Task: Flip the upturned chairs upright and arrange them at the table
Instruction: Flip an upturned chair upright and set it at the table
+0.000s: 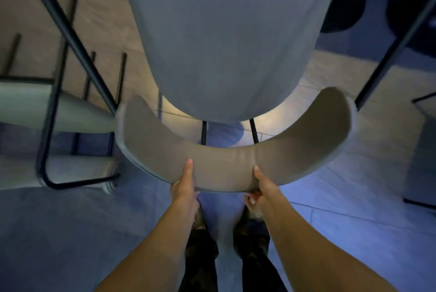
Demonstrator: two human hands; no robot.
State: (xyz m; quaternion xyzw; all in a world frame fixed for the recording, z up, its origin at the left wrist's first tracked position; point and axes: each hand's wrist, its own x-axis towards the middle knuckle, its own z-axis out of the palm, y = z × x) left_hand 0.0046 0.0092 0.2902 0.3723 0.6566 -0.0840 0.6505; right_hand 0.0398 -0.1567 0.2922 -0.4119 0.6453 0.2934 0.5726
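At the left, another chair (59,112) lay overturned, its black legs (70,39) raised. The left hand (185,188) clasped the near edge of the curved backrest (236,159), thumb on top, fingers (188,169) wrapped under. The backrest's long axis ran left to right, straight ahead of both hands, the grey seat (224,39) beyond it. The right hand (259,188) gripped the same edge just beside, equally near. Upright, the chair probably wanted only pushing forward.
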